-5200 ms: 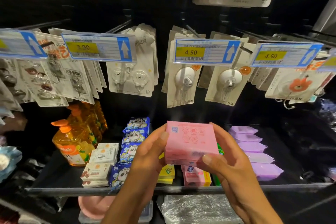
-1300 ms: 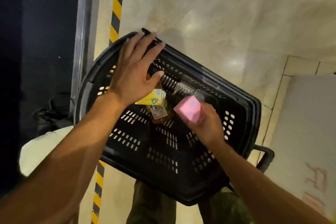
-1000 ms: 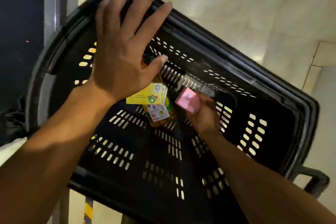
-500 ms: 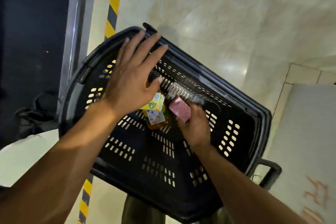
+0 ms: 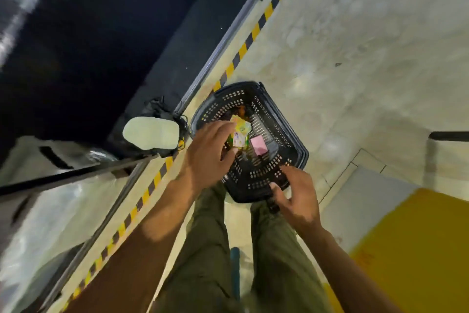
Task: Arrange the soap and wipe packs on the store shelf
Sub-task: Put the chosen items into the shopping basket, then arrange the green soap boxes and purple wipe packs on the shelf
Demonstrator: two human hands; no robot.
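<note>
1. Head view, looking straight down. We see the black basket [image 5: 264,177] standing on the pale floor [image 5: 330,58], just right of the yellow-and-black floor stripe [image 5: 254,31].
2. Change: half a second ago the right hand [image 5: 297,198] was holding the pink soap box [image 5: 258,145] low in the basket. Now the box lies loose on the basket bottom, right of centre, and the hand has drawn back to the near rim.
3. Grip, right: the fingers are relaxed and slightly curled, holding nothing that we can see.
4. Grip, left: the left hand [image 5: 210,155] reaches over the basket's left side, and the yellow pack [image 5: 239,130] shows between its fingertips and thumb. With the blur we cannot tell whether it is pinched or merely lies beneath.
5. Orientation: the pink box lies flat, a broad face up. Its long axis runs near to far, the far end leaning slightly left.
6. Meaning: we judge this box to be set aside in the basket rather than shelved. The shelf is out of view, so arranging there must resume.
</note>
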